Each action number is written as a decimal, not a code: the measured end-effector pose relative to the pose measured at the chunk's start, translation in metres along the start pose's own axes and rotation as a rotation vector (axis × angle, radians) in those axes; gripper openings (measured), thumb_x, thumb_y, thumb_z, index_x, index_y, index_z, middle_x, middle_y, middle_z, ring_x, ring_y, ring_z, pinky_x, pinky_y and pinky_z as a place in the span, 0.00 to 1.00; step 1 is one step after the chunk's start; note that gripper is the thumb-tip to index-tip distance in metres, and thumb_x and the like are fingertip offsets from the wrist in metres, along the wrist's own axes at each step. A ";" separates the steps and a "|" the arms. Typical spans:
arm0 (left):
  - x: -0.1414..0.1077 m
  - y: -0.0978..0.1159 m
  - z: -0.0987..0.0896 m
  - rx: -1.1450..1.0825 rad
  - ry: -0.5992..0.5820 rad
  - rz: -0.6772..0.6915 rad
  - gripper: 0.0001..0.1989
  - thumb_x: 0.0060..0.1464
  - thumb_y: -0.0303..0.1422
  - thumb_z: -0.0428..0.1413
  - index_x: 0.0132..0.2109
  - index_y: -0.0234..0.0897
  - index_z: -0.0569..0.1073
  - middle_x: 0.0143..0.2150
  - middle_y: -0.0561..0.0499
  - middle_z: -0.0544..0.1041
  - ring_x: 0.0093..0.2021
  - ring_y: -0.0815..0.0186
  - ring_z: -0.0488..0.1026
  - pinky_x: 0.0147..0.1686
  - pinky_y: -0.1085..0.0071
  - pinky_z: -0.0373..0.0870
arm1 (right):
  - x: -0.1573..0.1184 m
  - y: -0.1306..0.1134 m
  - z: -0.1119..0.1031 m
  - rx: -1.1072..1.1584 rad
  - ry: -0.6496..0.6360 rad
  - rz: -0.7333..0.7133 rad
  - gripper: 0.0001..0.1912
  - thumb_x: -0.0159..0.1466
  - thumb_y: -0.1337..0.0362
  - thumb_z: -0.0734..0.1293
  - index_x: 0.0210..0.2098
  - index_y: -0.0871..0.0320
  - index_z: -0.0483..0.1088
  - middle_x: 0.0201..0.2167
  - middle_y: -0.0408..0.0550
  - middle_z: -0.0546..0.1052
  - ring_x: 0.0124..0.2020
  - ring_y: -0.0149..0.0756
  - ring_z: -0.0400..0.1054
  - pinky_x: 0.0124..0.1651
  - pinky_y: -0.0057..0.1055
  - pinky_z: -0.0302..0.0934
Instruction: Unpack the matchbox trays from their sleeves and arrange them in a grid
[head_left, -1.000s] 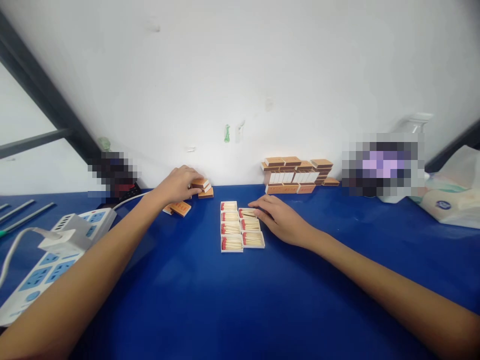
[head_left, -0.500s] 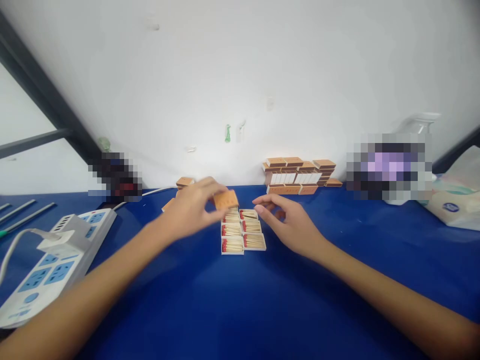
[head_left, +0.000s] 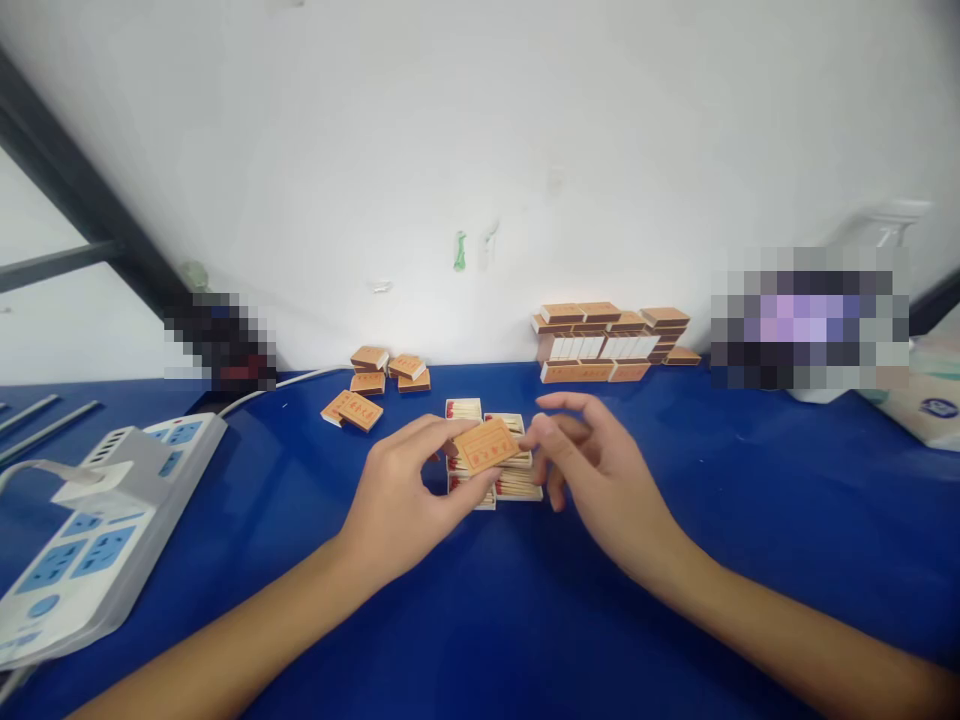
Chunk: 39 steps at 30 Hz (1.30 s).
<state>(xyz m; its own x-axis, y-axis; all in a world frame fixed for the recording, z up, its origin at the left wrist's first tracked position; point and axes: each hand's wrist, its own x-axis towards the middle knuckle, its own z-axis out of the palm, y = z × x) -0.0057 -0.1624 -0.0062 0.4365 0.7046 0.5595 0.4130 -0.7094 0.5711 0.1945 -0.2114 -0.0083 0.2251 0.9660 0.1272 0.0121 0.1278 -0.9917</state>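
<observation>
My left hand [head_left: 409, 480] is closed on an orange matchbox [head_left: 487, 446], pinched between thumb and fingers and tilted, printed face up. Beneath it, several open match trays [head_left: 519, 484] filled with red-tipped matches stand in two columns on the blue table; the held box and my fingers hide part of them. My right hand [head_left: 592, 460] hovers at the right end of the held matchbox, fingers bent and apart. Its fingertips are very near the box; whether they touch it I cannot tell.
Several closed matchboxes [head_left: 360, 410] lie at the back left. A stacked wall of matchboxes [head_left: 600, 345] stands at the back right against the white wall. A white power strip [head_left: 97, 540] with a plugged-in adapter is on the left, and a tissue pack [head_left: 930, 400] far right.
My left hand has brought the matchbox right and nearer, over the match trays. My right hand has moved in close to the box's right end. The view has shifted slightly.
</observation>
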 end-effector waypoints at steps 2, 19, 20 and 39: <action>0.000 0.000 0.000 0.013 0.018 -0.034 0.14 0.58 0.34 0.68 0.51 0.42 0.81 0.41 0.51 0.82 0.38 0.64 0.77 0.39 0.68 0.75 | -0.002 -0.001 0.000 0.031 -0.017 0.009 0.27 0.66 0.41 0.71 0.51 0.54 0.66 0.29 0.40 0.73 0.23 0.31 0.68 0.19 0.25 0.62; -0.005 -0.002 0.005 0.029 -0.031 0.086 0.22 0.57 0.33 0.70 0.57 0.42 0.79 0.49 0.48 0.85 0.47 0.57 0.82 0.48 0.59 0.79 | -0.001 -0.008 -0.012 -0.093 -0.329 0.193 0.23 0.68 0.42 0.69 0.35 0.56 0.72 0.17 0.37 0.66 0.16 0.25 0.56 0.16 0.22 0.46; -0.006 -0.002 0.005 0.049 -0.030 0.106 0.23 0.56 0.34 0.70 0.58 0.42 0.78 0.50 0.47 0.85 0.48 0.56 0.82 0.48 0.59 0.80 | 0.001 -0.007 -0.013 -0.110 -0.320 0.184 0.22 0.68 0.43 0.69 0.34 0.56 0.72 0.17 0.37 0.66 0.16 0.25 0.56 0.16 0.23 0.46; -0.002 -0.009 -0.002 0.144 0.155 0.094 0.16 0.59 0.38 0.68 0.53 0.40 0.81 0.42 0.48 0.85 0.36 0.63 0.79 0.39 0.64 0.80 | 0.087 -0.029 -0.122 -0.343 0.581 -0.144 0.07 0.62 0.65 0.70 0.28 0.58 0.71 0.18 0.40 0.66 0.19 0.29 0.58 0.23 0.29 0.50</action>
<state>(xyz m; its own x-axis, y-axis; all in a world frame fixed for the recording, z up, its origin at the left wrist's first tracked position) -0.0117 -0.1574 -0.0112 0.3552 0.6220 0.6978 0.4909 -0.7594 0.4271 0.3327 -0.1580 0.0291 0.6832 0.6551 0.3227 0.3665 0.0747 -0.9274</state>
